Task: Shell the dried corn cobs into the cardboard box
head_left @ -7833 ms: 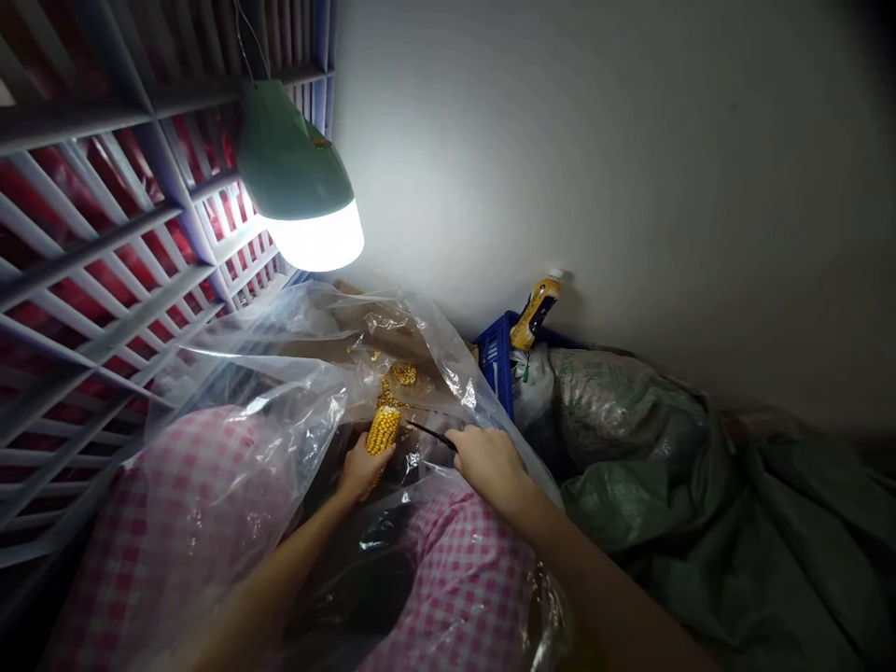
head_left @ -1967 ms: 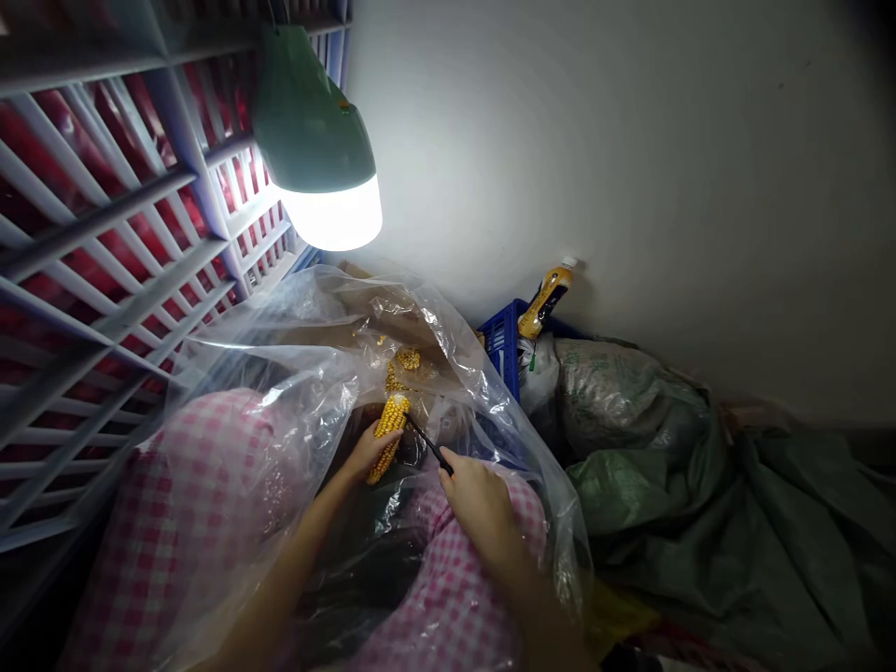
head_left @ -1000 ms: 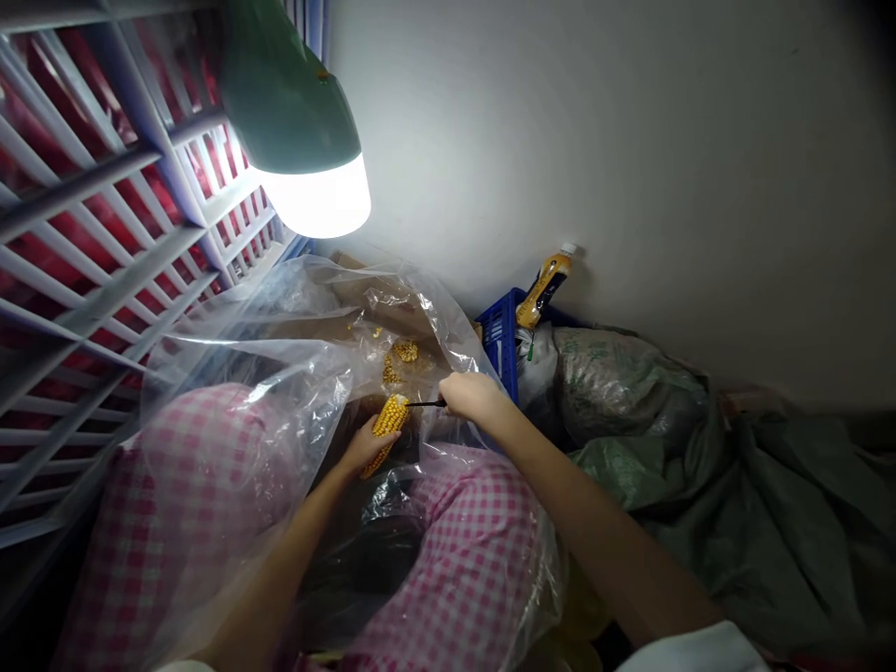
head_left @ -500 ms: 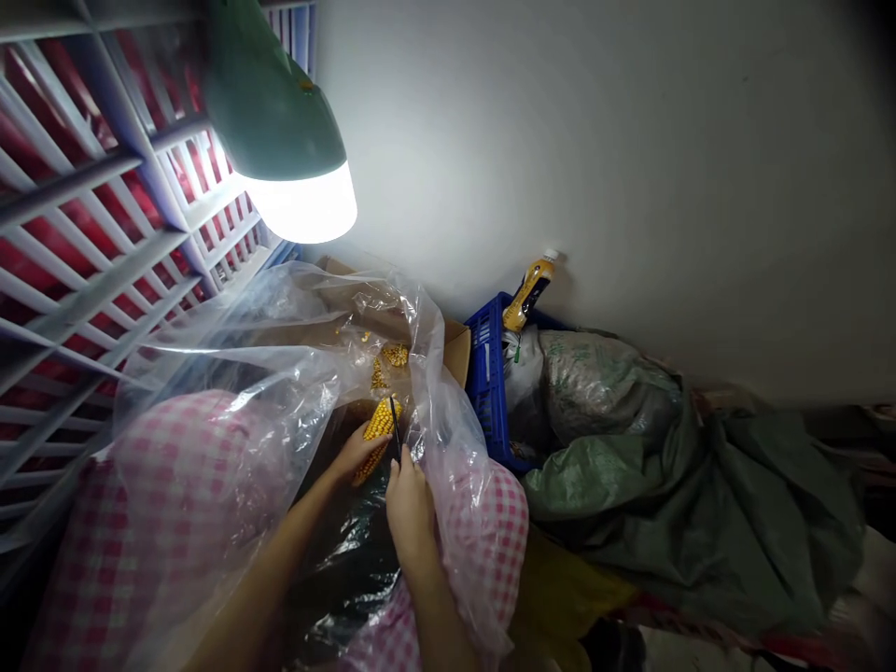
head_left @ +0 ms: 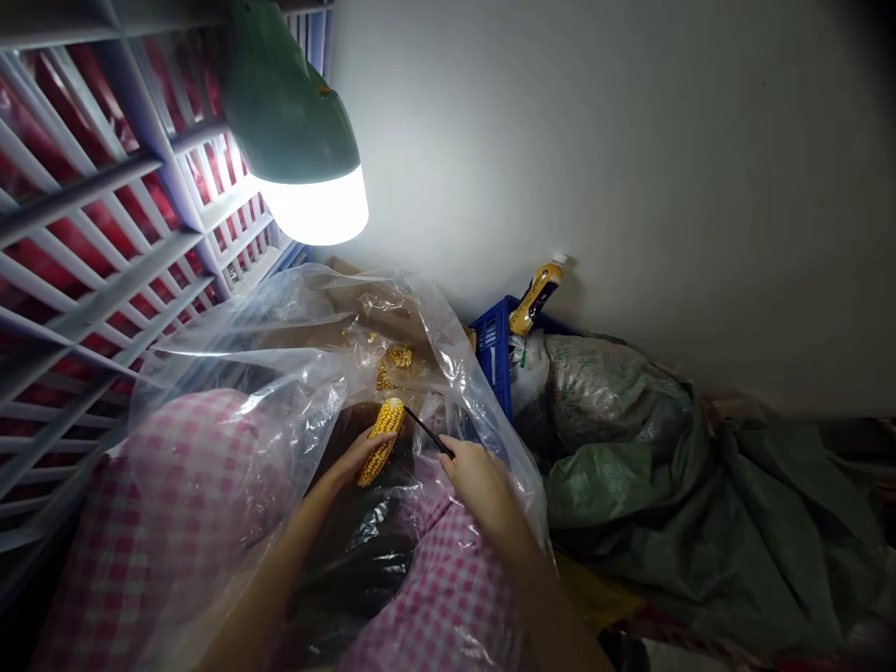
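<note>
**While the left hand [head_left: 355, 455] clenches a corn cob [head_left: 382, 441], the right hand [head_left: 480, 483] aims a thin black tool [head_left: 427, 431] at it**

From where I stand, the fingers of the left hand wrap the lower half of the cob, which sits tilted just above the person's lap, inside the folds of a clear plastic sheet [head_left: 301, 369]. The right hand pinches the tool firmly between thumb and fingers, and its tip points at the upper end of the cob; whether it actually touches, I can't tell from here. Loose yellow kernels [head_left: 399, 356] lie in a small cluster on a cardboard flap [head_left: 413, 322] beyond the cob, under the plastic. Pink checked trousers [head_left: 186, 495] fill the lower left. Past the sheet's far edge stands a blue crate [head_left: 494, 359], a yellow bottle [head_left: 538, 297] at its top corner, and green sacks [head_left: 616, 392] heap toward the right. A bright lamp [head_left: 308, 177] hangs overhead.
</note>
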{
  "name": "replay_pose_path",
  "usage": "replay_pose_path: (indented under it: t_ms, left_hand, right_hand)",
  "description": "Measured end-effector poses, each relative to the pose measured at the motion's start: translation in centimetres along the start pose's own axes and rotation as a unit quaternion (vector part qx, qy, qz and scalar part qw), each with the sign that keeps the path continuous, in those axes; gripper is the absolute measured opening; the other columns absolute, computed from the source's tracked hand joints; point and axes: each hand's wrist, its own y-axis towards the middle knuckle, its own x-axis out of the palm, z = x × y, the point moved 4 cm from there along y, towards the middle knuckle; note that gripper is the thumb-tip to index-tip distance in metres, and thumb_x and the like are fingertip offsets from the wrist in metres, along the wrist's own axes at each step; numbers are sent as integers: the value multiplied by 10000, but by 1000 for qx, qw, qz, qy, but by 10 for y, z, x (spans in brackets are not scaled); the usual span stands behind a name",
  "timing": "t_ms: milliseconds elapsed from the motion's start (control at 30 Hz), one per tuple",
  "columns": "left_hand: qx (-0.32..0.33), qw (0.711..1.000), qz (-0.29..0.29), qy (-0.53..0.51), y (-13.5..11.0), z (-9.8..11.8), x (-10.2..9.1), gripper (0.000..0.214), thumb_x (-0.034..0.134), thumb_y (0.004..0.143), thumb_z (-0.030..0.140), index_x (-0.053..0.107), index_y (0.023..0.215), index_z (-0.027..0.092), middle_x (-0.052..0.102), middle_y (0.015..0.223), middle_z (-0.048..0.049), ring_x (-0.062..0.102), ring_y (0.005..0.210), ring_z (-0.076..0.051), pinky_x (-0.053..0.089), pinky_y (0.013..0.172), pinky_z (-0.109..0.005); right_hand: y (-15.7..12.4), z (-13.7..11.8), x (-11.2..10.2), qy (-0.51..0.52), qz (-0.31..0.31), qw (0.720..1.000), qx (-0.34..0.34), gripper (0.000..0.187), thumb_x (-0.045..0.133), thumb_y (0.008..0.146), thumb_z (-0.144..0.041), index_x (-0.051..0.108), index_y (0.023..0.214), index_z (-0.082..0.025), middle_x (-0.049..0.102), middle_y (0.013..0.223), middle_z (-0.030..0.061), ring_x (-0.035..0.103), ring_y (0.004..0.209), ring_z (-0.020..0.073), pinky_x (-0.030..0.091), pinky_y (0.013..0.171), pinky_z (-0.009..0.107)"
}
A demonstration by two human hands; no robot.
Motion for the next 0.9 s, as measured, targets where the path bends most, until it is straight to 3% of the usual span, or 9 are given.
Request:
replay_pose_path:
  t_ms: [233, 367, 600, 733, 900]
  left_hand:
    - [10, 1000, -11, 0, 3, -3, -1, 479, 611, 701, 404, 518, 1104, 163, 606, 776, -34, 566, 616, -146, 449, 519, -239]
    - [18, 1000, -2, 16, 2, -1, 0, 500, 639, 669, 391, 529, 1098, 158, 607, 783, -33, 561, 613, -149, 449, 521, -248]
    - [32, 997, 40, 61, 2, 0, -4, 495, 682, 623, 338, 566, 1058, 132, 636, 863, -56, 582, 684, -160, 449, 578, -239]
    - [17, 998, 31, 46, 5, -3, -2, 480, 656, 657, 361, 550, 1067, 134, 612, 737, -29, 555, 579, -141, 443, 518, -243]
    - [11, 999, 26, 28, 5, -4, 6, 446, 652, 659, 386, 556, 1018, 139, 590, 676, -10, 543, 540, -133, 442, 486, -242]
  right_hand:
    - [15, -14, -13, -91, -10, 995, -44, 309, 413, 840, -229, 611, 1075, -249, 685, 956, 61, 638, 875, 218, 455, 699, 287]
    - [31, -23, -30, -167, -51, 982, -66, 297, 464, 811, -205, 636, 1053, -217, 677, 981, 94, 634, 897, 240, 465, 722, 310]
    - [83, -44, -61, -183, -126, 972, -78, 344, 711, 596, -173, 691, 939, -184, 675, 987, 107, 618, 933, 266, 467, 771, 322]
    - [80, -34, -47, -133, -126, 981, -60, 262, 650, 675, -209, 694, 932, -185, 688, 933, 98, 641, 871, 240, 475, 737, 296]
    - [41, -16, 9, -45, -62, 997, -27, 363, 391, 868, -277, 546, 1191, -218, 642, 1089, 75, 611, 973, 187, 453, 789, 247]
